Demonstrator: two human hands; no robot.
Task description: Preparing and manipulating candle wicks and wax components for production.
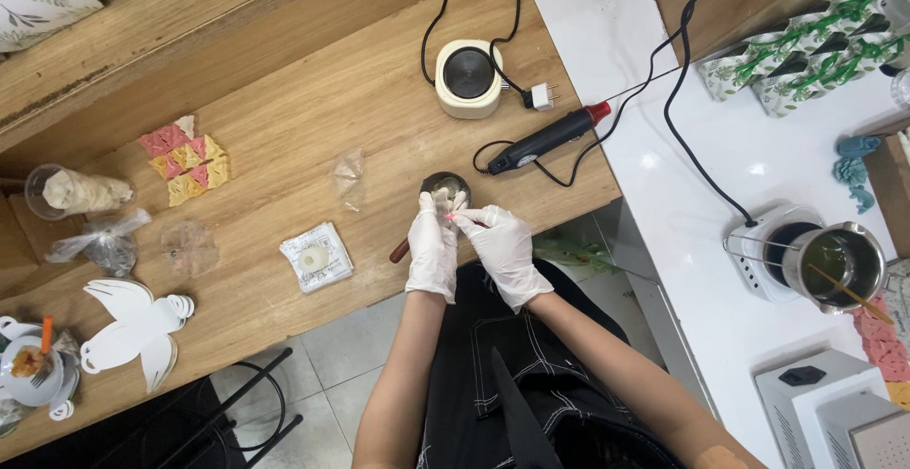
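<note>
Both my hands wear white gloves and meet at the near edge of the wooden table (313,118). My left hand (432,246) is closed around a small pale object held upright. My right hand (500,246) pinches a thin red stick (464,219) whose tip touches that object. Just beyond my fingers sits a small dark metal pot (445,184) with a wooden handle (399,252) sticking out below my left hand.
A cream mini hotplate (468,76) and a black heat tool (550,137) with cords lie behind. Coloured wax pieces (186,158), a plastic cup (71,191), bags, a white packet (316,257) and paper birds (133,322) lie left. A metal pitcher (839,265) stands on a white counter right.
</note>
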